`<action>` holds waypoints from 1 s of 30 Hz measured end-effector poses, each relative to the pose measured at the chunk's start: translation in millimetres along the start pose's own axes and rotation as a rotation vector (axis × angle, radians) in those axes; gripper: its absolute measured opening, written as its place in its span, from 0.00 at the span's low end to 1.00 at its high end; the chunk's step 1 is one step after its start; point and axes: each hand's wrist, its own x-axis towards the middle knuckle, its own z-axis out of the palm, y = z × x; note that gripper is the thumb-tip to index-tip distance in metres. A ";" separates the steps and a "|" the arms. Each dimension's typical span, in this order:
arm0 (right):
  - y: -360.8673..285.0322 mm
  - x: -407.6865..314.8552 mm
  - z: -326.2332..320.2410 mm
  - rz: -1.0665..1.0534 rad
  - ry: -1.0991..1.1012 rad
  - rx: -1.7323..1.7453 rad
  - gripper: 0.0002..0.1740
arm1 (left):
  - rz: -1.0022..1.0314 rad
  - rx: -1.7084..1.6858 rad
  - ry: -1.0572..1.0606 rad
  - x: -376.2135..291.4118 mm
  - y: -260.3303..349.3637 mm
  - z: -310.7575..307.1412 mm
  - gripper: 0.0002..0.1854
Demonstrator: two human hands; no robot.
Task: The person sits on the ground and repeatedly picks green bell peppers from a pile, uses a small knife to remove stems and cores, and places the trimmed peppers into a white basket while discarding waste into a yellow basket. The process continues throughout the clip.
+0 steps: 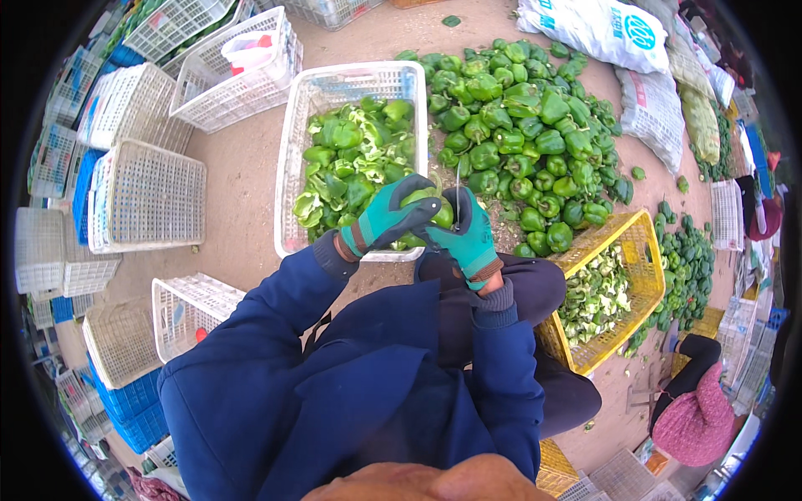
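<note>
My left hand, in a green and black work glove, grips a green bell pepper over the near right corner of a white plastic crate. Gloved the same way, my right hand holds a knife with its thin blade pointing away from me, close against the pepper. The knife's handle is hidden in my fist. Inside the crate lie cut and opened green peppers. To the right of it, a large heap of whole green bell peppers spreads over the ground.
By my right knee a tilted yellow crate holds pepper cores and stem pieces. White crates stand stacked on the left. Filled woven sacks lie beyond the heap. Another person in a pink top sits at the lower right.
</note>
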 end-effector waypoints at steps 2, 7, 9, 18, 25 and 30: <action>6.4 6.0 17.1 0.074 -0.042 0.110 0.24 | -0.047 -0.137 0.052 -9.5 -4.6 -8.5 0.27; 6.9 14.8 48.6 0.021 -0.018 -0.017 0.15 | 0.231 -0.072 0.184 -11.1 -28.8 -20.0 0.19; 4.7 18.6 53.6 0.051 0.029 0.028 0.12 | 0.173 -0.266 0.270 -9.2 -43.2 -22.4 0.17; -11.0 12.5 61.9 0.173 0.193 0.296 0.16 | -0.035 -1.016 0.442 29.8 -69.2 -79.9 0.25; -8.3 42.0 50.0 0.071 -0.032 0.160 0.41 | -0.065 -0.472 0.314 -11.8 -26.8 -95.6 0.28; -5.5 40.2 45.3 -0.478 -0.205 -0.381 0.38 | -0.084 -0.023 -0.111 -24.3 -1.8 -59.2 0.25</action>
